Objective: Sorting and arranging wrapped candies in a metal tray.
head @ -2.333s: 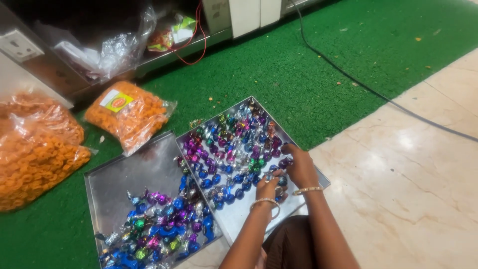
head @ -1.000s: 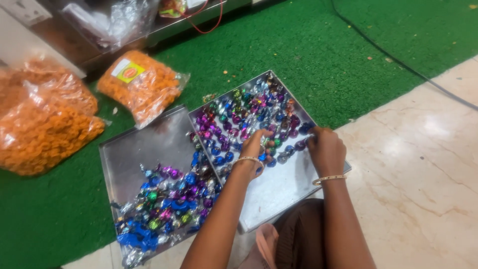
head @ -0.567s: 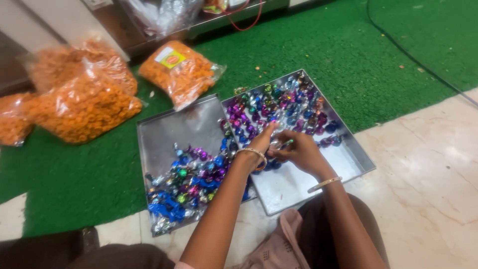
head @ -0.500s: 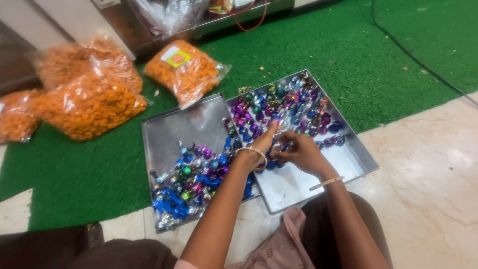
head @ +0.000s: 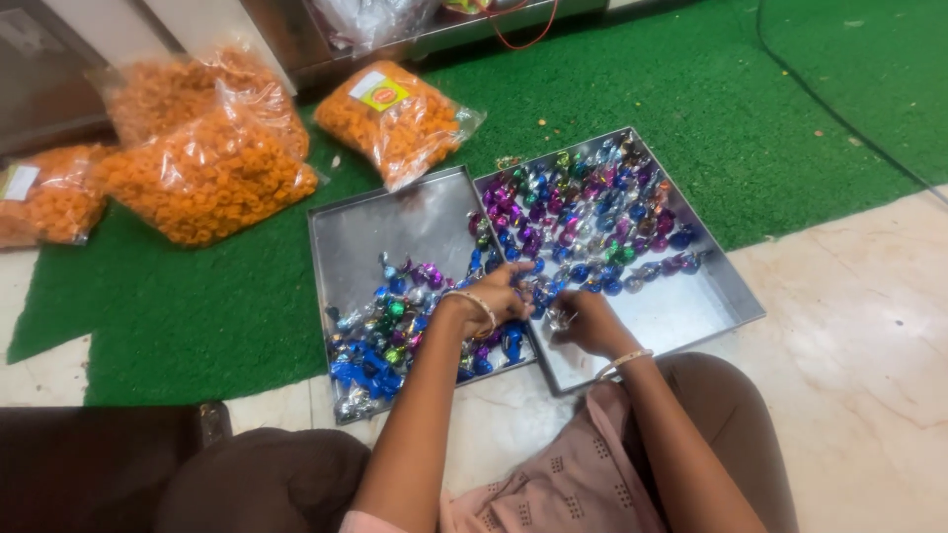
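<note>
Two shallow steel trays lie side by side on the floor. The left tray (head: 395,222) holds a heap of foil-wrapped candies (head: 390,336) at its near end. The right tray (head: 691,306) has many blue, purple and silver candies (head: 583,207) across its far half. My left hand (head: 499,294) rests curled over candies where the trays meet; whether it grips any is hidden. Beside it, my right hand (head: 585,324) is at the right tray's near left corner, fingers pinched on a silver-wrapped candy (head: 560,318).
Three clear bags of orange snacks (head: 212,168) (head: 395,114) (head: 49,192) lie on the green turf mat (head: 197,316) behind the trays. A black cable (head: 839,99) crosses the mat at the right. Pale marble floor (head: 869,326) lies to the right, a low shelf (head: 415,30) behind.
Both hands have drawn back from the candy pile in the right tray to its near left corner, close together. The view has swung left, showing more snack bags.
</note>
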